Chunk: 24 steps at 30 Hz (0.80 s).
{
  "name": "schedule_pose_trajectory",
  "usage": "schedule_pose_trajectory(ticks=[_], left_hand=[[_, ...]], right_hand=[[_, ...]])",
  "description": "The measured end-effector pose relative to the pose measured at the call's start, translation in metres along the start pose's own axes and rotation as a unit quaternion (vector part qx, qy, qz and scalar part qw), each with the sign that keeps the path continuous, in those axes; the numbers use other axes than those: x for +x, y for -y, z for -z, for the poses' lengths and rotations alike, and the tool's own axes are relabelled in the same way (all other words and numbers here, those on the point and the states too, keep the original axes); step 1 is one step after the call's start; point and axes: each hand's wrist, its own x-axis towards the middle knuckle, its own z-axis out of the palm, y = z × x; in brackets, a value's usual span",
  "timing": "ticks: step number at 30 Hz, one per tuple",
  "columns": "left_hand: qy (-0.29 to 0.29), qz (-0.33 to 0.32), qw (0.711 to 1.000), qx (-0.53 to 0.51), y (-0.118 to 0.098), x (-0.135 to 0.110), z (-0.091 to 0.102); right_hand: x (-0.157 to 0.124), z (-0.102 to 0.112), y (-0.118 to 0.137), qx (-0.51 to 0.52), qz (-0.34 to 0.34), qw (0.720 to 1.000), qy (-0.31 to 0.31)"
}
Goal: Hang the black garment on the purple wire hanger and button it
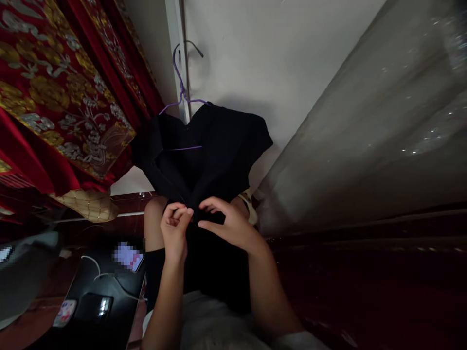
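Both forearms lead up to one black shirt (215,146), hung on one purple hanger (181,90) against the wall. Left hand (175,228) and right hand (229,224) pinch its front edges, fingers closed on cloth. It looks soft, light and limp, best held by the hem edges.
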Motion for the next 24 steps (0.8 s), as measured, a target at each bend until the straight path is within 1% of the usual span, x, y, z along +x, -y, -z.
schedule_pose_trajectory(ticks=[3, 5, 6, 7, 9, 13, 15, 18, 22, 24], left_hand=[[0.035, -0.02, 0.999, 0.019, -0.004, -0.009, -0.003], [0.07, -0.048, 0.995, 0.049, -0.006, -0.013, -0.004], [0.087, -0.066, 0.992, 0.064, -0.008, -0.014, -0.004], [0.101, -0.088, 0.988, 0.082, -0.009, -0.013, -0.003], [0.116, -0.137, 0.975, 0.131, -0.014, -0.01, 0.0], [0.131, -0.226, 0.928, 0.265, -0.023, -0.001, 0.009], [0.153, -0.238, 0.91, 0.302, -0.027, 0.004, 0.013], [0.192, -0.239, 0.896, 0.322, -0.03, 0.01, 0.015], [0.185, -0.286, 0.876, 0.341, -0.029, 0.019, 0.008], [0.197, -0.31, 0.862, 0.35, -0.028, 0.023, 0.003]], right_hand=[[-0.002, -0.021, 0.004, 0.083, -0.019, 0.994, -0.066], [-0.005, -0.033, 0.002, 0.126, -0.04, 0.984, -0.116], [-0.005, -0.036, 0.001, 0.135, -0.043, 0.982, -0.126], [-0.005, -0.038, 0.001, 0.138, -0.041, 0.982, -0.125], [-0.005, -0.036, 0.002, 0.131, -0.033, 0.985, -0.103], [-0.007, -0.027, 0.007, 0.084, -0.027, 0.994, -0.063], [-0.009, -0.024, 0.009, 0.057, -0.023, 0.997, -0.051], [-0.011, -0.021, 0.009, 0.033, -0.02, 0.998, -0.048], [-0.01, -0.018, 0.004, 0.03, -0.021, 0.997, -0.072], [-0.009, -0.015, 0.002, 0.027, -0.024, 0.996, -0.081]])
